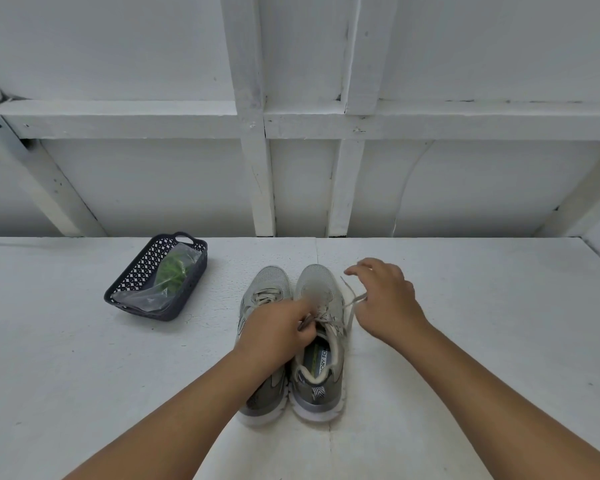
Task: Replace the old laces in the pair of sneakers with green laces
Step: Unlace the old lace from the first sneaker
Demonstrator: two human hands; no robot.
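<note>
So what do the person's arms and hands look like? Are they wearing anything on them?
No, nothing shows on them. Both forearms are bare as far as the picture reaches, with no sleeves in view. The left hand and the right hand wear no gloves, and no watch, bracelet or ring can be seen.

both forearms are bare up to the frame's lower edge, with no sleeves in view. the left hand (278,329) and right hand (385,299) are bare too: fingers and wrists uncovered and unadorned.
</note>
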